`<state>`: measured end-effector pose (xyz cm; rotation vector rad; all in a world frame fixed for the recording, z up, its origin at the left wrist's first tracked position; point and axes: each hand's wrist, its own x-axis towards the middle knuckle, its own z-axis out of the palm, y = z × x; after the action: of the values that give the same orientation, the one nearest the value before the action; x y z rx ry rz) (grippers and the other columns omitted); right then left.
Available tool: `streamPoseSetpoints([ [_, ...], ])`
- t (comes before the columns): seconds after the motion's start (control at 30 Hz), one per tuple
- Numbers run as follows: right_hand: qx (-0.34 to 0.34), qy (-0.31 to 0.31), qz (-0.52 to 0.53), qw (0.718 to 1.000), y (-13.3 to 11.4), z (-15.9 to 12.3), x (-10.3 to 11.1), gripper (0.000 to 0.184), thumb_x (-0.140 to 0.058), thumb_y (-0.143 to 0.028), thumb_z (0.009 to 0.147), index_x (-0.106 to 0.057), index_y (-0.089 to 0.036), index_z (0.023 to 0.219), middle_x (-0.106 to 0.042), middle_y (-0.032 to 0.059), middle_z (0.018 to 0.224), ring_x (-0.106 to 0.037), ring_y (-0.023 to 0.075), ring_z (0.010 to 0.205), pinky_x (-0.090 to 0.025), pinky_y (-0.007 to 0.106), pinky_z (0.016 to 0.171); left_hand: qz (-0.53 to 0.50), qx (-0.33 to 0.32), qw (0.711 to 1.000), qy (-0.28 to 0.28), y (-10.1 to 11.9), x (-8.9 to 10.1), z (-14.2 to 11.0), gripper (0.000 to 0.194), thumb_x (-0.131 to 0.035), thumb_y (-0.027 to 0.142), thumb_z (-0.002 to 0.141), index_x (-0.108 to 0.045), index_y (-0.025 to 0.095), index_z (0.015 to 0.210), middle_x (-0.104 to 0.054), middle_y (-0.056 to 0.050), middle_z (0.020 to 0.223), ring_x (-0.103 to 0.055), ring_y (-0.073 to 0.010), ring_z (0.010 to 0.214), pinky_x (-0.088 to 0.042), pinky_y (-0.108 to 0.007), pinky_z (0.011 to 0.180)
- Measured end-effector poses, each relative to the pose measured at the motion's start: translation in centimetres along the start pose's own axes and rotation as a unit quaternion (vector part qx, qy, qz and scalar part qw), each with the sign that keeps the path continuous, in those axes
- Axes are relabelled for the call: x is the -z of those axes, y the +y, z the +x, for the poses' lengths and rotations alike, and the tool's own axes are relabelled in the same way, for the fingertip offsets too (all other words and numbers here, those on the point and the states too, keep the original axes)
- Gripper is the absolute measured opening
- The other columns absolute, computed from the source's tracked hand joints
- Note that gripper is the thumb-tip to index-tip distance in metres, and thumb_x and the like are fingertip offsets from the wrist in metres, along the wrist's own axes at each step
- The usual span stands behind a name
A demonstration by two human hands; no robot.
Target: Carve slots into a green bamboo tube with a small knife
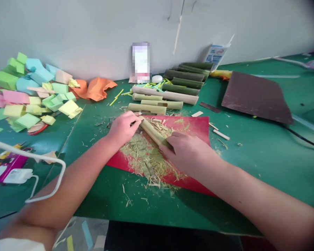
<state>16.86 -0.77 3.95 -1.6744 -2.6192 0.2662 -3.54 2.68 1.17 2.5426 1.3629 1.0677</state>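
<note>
A pale, peeled bamboo tube (152, 131) slants over a red sheet (199, 129). My right hand (181, 150) is wrapped round its near end. At the far end, my left hand (124, 127) is closed with fingertips pinched together, and something small and dark shows between them, too hidden to name. Fine bamboo shavings (146, 162) and dust cover much of the red sheet under the tube. Just behind my left hand, another pale bamboo tube (146, 108) lies on the green table.
More bamboo tubes (185, 82), green and pale, lie in a row behind. A phone (141, 62) leans on the wall. Folded coloured papers (36, 94) pile up at left, near a white cable (52, 158). A dark brown sheet (253, 96) is at right.
</note>
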Motion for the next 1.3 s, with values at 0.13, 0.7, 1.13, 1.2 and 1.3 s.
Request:
streamPoseSetpoints([
  [0.13,0.004,0.01,0.006,1.0,0.1,0.0,-0.3,0.032,-0.039,-0.039,0.086,-0.06,-0.019,0.073,-0.06,0.0049,0.075,-0.054,0.0157,0.061,-0.029,0.029,0.051,-0.017,-0.03,0.997,-0.069,0.6,-0.1,-0.3,0.017,-0.052,0.021,0.086,-0.067,0.016,0.094,-0.062,-0.005,0.082,-0.059,-0.0143,0.076,-0.049,-0.029,0.073],
  [0.7,-0.001,0.016,0.005,1.0,-0.2,-0.5,0.2,0.026,-0.044,-0.04,0.083,-0.059,-0.019,0.081,-0.062,0.0049,0.083,-0.06,0.0195,0.07,-0.035,0.029,0.053,-0.031,-0.036,0.995,-0.092,1.0,0.0,-0.1,0.016,-0.051,0.019,0.087,-0.065,0.016,0.092,-0.062,-0.005,0.081,-0.058,-0.014,0.075,-0.048,-0.028,0.069],
  [1.13,-0.015,-0.001,0.013,1.0,-0.3,-0.5,0.6,0.027,-0.045,-0.041,0.083,-0.06,-0.018,0.083,-0.063,0.0052,0.082,-0.061,0.0199,0.07,-0.037,0.029,0.053,-0.001,-0.004,0.999,-0.045,0.4,0.2,-0.1,0.017,-0.051,0.022,0.087,-0.067,0.017,0.093,-0.064,-0.005,0.085,-0.06,-0.0158,0.08,-0.049,-0.03,0.074],
  [1.2,-0.016,-0.003,0.013,1.0,-0.3,-0.5,0.7,0.027,-0.044,-0.04,0.084,-0.06,-0.018,0.084,-0.063,0.0056,0.082,-0.061,0.0196,0.07,-0.037,0.029,0.054,-0.016,-0.009,0.997,-0.077,0.2,0.2,0.0,0.018,-0.052,0.022,0.087,-0.066,0.018,0.097,-0.065,-0.005,0.086,-0.061,-0.0149,0.079,-0.049,-0.029,0.072],
  [1.3,-0.018,-0.001,0.015,1.0,-0.4,-0.6,0.7,0.028,-0.044,-0.041,0.084,-0.06,-0.018,0.084,-0.063,0.0067,0.084,-0.061,0.0192,0.071,-0.038,0.029,0.056,0.026,0.025,0.999,0.007,0.2,0.2,0.2,0.016,-0.053,0.022,0.086,-0.067,0.016,0.084,-0.064,-0.006,0.082,-0.061,-0.0165,0.077,-0.049,-0.031,0.073],
])
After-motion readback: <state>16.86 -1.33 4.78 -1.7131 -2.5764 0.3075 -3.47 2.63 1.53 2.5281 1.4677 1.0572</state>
